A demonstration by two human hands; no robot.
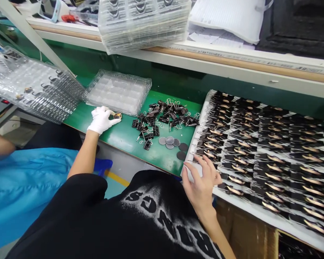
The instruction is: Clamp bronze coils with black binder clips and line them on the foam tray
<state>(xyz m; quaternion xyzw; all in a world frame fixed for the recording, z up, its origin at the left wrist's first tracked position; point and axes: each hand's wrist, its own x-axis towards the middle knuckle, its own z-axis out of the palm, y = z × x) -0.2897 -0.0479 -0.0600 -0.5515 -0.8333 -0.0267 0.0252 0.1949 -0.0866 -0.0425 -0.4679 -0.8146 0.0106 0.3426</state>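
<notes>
The left hand (100, 119), in a white glove, reaches over the green bench (118, 138) with its grip closed on a small round gold-rimmed piece (117, 116), pinched between thumb and fingers near the front edge of a clear plastic tray (118, 91). The bare right hand (203, 181) is at the left edge of a white board (259, 212), fingers bent, beside the nearest binder clips; whether its grip is on one of them or on the board's edge, I cannot tell. Across the board, black binder clips stand in close rows, with pale, gold-toned curved edges showing between them. Between the two hands, a loose heap of black binder clips (152, 120) lies on the bench, and just in front of it are several overlapping grey discs (169, 140) and two darker discs (181, 155), near the board. On the left, stacked clear trays (51, 93) lean at a tilt beside a person in blue clothing (32, 187). More clear trays (143, 27) sit piled on the shelf (232, 68) above.
</notes>
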